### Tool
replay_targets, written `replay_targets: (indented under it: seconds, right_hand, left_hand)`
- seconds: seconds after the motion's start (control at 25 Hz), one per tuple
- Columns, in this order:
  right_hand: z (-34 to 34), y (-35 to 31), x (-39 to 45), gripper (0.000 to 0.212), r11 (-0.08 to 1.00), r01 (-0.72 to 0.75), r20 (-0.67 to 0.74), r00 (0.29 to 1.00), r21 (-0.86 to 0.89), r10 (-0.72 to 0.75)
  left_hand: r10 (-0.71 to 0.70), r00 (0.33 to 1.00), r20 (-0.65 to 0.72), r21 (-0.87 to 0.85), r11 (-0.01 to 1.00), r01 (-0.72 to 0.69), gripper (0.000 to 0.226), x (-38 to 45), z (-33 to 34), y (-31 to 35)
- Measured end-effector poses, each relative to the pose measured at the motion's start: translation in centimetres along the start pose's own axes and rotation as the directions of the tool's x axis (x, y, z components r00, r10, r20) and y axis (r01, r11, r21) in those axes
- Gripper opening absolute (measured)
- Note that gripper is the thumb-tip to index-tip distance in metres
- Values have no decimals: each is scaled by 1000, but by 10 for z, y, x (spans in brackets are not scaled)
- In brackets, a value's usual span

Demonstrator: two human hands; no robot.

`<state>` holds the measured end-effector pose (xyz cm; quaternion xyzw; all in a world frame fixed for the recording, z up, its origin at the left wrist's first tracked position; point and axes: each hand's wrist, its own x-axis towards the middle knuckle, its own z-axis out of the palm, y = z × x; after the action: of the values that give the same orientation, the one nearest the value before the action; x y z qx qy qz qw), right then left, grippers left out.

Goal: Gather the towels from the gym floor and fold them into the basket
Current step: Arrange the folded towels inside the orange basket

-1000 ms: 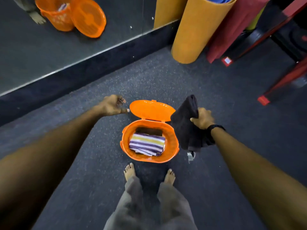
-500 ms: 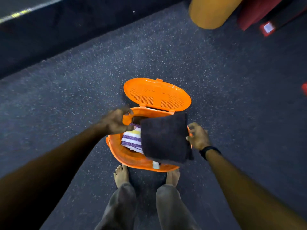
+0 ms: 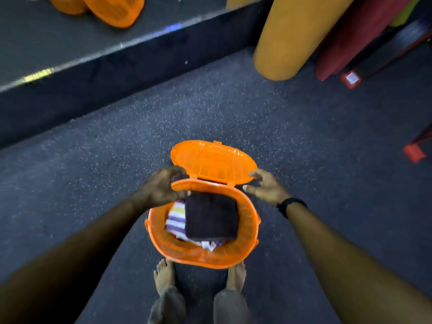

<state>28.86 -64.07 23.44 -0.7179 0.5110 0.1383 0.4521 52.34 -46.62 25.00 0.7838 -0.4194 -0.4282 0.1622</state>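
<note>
An orange basket (image 3: pixel 247 232) is standing on the dark speckled gym floor (image 3: pixel 233 113), just beyond the person's bare feet (image 3: pixel 164 274), with its hinged lid (image 3: pixel 211 161) swung up and leaning away on the far side. Inside it a dark towel (image 3: pixel 211 217), folded into a rough square, is lying flat on top of a striped towel (image 3: pixel 175 218) — purple, white and yellow bands are peeking out along the dark one's left edge, and a scrap of light cloth is showing at its near edge. The left hand (image 3: pixel 163 187) is gripping the far left part of the basket's rim, fingers curled over the edge and the thumb lying beside the dark towel's far left corner. The right hand (image 3: pixel 266 187) is hovering at the right end of the lid, fingers loosely spread and grasping nothing; whether the fingertips are touching the lid's edge cannot be told. A black band (image 3: pixel 291 205) is sitting on the right wrist. Far right, an orange rolled mat (image 3: pixel 294 36) and a dark red mat (image 3: pixel 353 36) are leaning upright. Far left, beyond a dark baseboard, a mirror (image 3: pixel 58 36) is reflecting the orange basket — blurred.
</note>
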Motion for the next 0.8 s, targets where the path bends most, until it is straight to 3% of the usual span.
replay_targets:
  seconds: [0.16,0.4,0.6,0.8]
  right_hand:
    - [-123,-110,-56,50,990,138,-84,986,-37,-141]
    - [-294,-263,-185,62,948,305,-269,910,-88,-317]
    - [-393,-360,-303,61,867,442,-405,767,-229,-497]
    - [-443,-426,-393,62,800,488,-519,611,-348,-598]
  left_hand:
    - [70,992,-101,47,997,-65,74,-37,-114,100]
    - [258,925,-279,121,965,-232,77,-124,-296,269]
    - [406,808,-427,259,911,-321,67,-215,-419,372]
    - [498,683,-534,341,866,-365,70,-292,-496,416]
